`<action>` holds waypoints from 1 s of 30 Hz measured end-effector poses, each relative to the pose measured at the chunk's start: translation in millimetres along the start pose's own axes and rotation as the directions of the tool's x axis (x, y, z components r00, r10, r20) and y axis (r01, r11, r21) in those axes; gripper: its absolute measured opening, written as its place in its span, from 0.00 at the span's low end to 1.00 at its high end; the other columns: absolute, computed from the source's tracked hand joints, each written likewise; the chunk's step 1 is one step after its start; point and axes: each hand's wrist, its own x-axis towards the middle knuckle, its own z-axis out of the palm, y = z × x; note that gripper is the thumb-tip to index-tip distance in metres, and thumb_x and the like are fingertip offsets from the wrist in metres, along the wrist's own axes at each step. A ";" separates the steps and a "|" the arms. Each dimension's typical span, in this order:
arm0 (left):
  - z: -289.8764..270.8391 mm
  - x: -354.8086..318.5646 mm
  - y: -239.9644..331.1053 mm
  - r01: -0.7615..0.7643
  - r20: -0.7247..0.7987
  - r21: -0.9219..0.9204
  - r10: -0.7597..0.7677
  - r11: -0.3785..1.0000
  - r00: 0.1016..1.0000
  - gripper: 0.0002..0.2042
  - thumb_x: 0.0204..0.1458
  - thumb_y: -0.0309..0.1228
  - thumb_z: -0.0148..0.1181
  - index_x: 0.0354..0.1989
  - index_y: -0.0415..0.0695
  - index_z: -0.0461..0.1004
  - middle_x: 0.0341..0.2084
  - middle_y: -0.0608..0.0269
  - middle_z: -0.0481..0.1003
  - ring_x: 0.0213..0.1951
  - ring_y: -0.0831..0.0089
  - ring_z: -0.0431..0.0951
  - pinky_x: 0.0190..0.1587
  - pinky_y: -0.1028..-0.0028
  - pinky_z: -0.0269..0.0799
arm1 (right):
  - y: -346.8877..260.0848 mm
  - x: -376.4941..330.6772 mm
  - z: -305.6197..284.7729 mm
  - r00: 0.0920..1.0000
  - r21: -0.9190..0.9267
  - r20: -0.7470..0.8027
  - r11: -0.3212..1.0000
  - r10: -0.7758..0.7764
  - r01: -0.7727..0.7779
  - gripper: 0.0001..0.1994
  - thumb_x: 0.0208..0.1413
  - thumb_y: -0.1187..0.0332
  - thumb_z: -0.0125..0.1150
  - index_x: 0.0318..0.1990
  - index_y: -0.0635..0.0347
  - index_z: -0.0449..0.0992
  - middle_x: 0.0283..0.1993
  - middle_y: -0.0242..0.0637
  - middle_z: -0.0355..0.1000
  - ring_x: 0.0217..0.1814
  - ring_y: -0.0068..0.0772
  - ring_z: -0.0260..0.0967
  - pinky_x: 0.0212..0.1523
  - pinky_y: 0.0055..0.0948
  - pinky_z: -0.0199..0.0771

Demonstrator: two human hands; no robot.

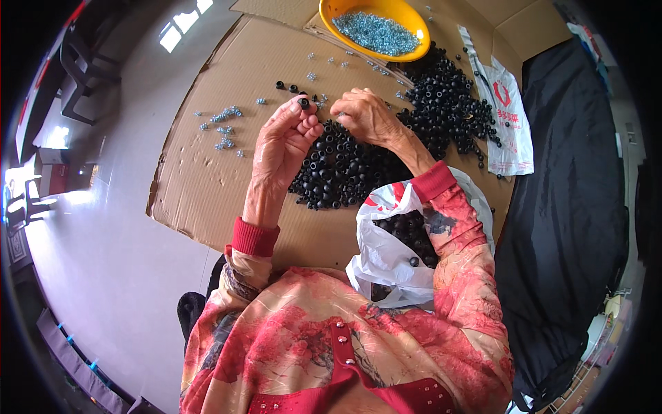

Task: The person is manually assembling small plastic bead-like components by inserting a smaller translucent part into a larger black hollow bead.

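My left hand (284,138) pinches a small black hollow cap (303,103) between thumb and forefinger, its round opening showing. Close by on the right, my right hand (367,116) has its fingers pressed together; a tiny pale bit shows at the fingertips, too small to name. Beneath both hands spreads a pile of black plastic caps and balls (331,169), reaching to the far right. Just beyond my left fingertips lie a few loose black caps (280,85). Small silvery-blue springs (225,130) lie scattered left of my left hand.
A yellow bowl (418,21) holds many silvery-blue springs. Cardboard (200,172) covers the work surface. A white bag (386,259) with black balls stands near my right forearm. Another white plastic bag (514,138) lies flat at right, beside black cloth (565,207).
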 end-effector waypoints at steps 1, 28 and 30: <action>-0.5 0.5 -0.3 0.004 0.001 0.001 -0.004 1.000 1.000 0.08 0.55 0.27 0.50 0.39 0.37 0.70 0.30 0.59 0.74 0.31 0.74 0.74 0.40 0.70 0.73 | -0.2 2.2 3.8 1.000 -0.008 -0.018 1.000 -0.017 0.017 0.04 0.43 0.72 0.50 0.23 0.60 0.70 0.24 0.40 0.68 0.31 0.41 0.67 0.36 0.39 0.65; 7.3 -0.6 2.2 -0.004 0.037 0.006 0.003 1.000 0.999 0.09 0.54 0.28 0.51 0.42 0.37 0.69 0.32 0.59 0.74 0.32 0.74 0.75 0.40 0.71 0.73 | -33.0 3.9 -38.7 0.921 0.796 0.223 0.486 0.319 -0.361 0.06 0.45 0.77 0.62 0.32 0.65 0.75 0.32 0.33 0.74 0.35 0.19 0.69 0.37 0.19 0.71; 13.4 -1.7 -0.8 0.003 0.046 0.014 -0.004 1.000 0.999 0.09 0.54 0.27 0.51 0.42 0.37 0.69 0.32 0.59 0.74 0.32 0.74 0.75 0.40 0.71 0.73 | -34.7 0.6 -43.4 0.913 0.881 0.140 0.373 0.383 -0.292 0.07 0.44 0.77 0.63 0.33 0.65 0.75 0.31 0.32 0.73 0.34 0.20 0.70 0.37 0.19 0.71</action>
